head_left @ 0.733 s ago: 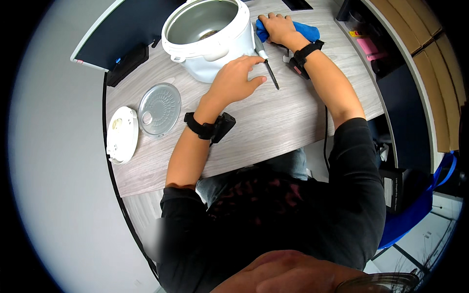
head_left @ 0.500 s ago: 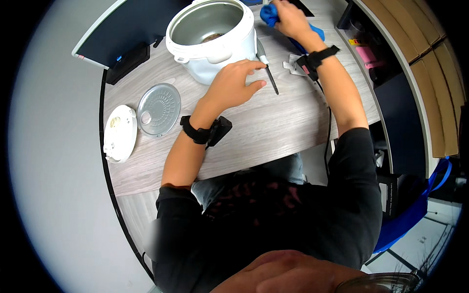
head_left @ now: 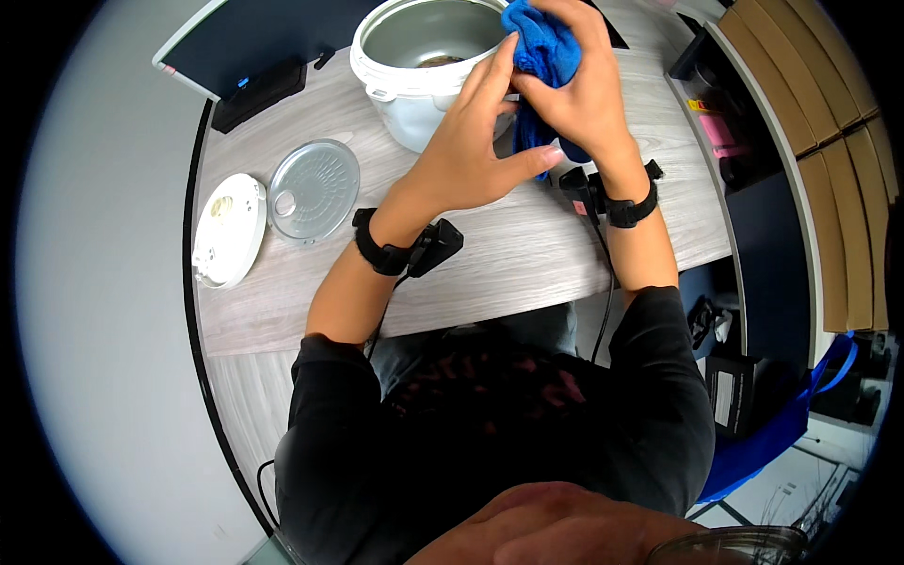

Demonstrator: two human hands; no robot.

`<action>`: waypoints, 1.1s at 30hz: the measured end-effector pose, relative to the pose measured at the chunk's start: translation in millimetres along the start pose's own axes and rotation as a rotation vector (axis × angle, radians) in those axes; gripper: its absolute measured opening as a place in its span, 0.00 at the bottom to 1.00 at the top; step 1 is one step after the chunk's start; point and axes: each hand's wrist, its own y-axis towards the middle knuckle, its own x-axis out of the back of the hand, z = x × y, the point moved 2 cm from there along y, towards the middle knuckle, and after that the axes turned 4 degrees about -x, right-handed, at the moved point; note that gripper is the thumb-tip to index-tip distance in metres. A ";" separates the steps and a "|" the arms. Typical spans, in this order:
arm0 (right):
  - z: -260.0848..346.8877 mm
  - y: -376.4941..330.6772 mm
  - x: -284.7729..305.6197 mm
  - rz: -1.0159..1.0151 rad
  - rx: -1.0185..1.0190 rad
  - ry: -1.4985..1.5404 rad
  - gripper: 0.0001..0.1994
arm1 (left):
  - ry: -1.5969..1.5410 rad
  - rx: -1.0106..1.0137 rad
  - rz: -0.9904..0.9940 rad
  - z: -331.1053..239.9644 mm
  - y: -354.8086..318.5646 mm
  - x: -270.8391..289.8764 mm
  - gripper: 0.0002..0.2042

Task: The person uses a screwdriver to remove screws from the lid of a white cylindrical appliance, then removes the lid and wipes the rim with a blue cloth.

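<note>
A blue cloth (head_left: 546, 45) is gripped in my right hand (head_left: 591, 99), bunched up beside the cooker's rim, with a fold hanging down below. My left hand (head_left: 471, 155) has its fingers and thumb apart, its fingertips close to the cloth; whether they touch it I cannot tell. Behind the left hand stands a white rice cooker body (head_left: 400, 111) without a lid. Its grey inside shows a small brownish part at the bottom. To the left lie a round grey metal inner lid (head_left: 320, 193) with a hole and a white round cover (head_left: 231, 235), tilted beside it.
A dark monitor (head_left: 254, 42) and a black box-shaped object (head_left: 259, 97) stand at the back left of the wood-grain table (head_left: 471, 268). On the right are a shelf with a pink item (head_left: 720, 135) and stacked cardboard boxes (head_left: 833, 188). Cables run from both wrist straps.
My right hand has brought the blue cloth nearer, toward my left hand. The left hand has shifted slightly right. A screwdriver seen earlier beside the cooker is now hidden.
</note>
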 end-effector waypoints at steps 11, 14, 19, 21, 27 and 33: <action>-20.6 14.4 0.9 -0.028 0.138 -0.185 0.24 | 0.734 -0.168 -0.243 13.5 0.2 81.3 0.32; -20.2 13.7 -10.2 0.070 0.130 -0.218 0.24 | 0.773 -0.094 -0.060 21.7 -1.4 87.9 0.31; -19.0 14.6 -22.5 0.219 0.030 -0.266 0.29 | 0.814 -0.142 -0.117 34.8 6.8 88.2 0.23; -16.2 16.9 -26.9 0.239 0.063 -0.290 0.29 | 0.801 -0.157 -0.146 41.6 6.9 94.4 0.21; -9.1 13.6 -50.4 0.347 0.105 -0.334 0.30 | 0.749 -0.126 -0.139 46.2 -3.1 115.2 0.20; -19.3 6.7 -54.1 0.377 -0.021 -0.377 0.33 | 0.742 -0.056 -0.112 54.7 -15.6 124.0 0.19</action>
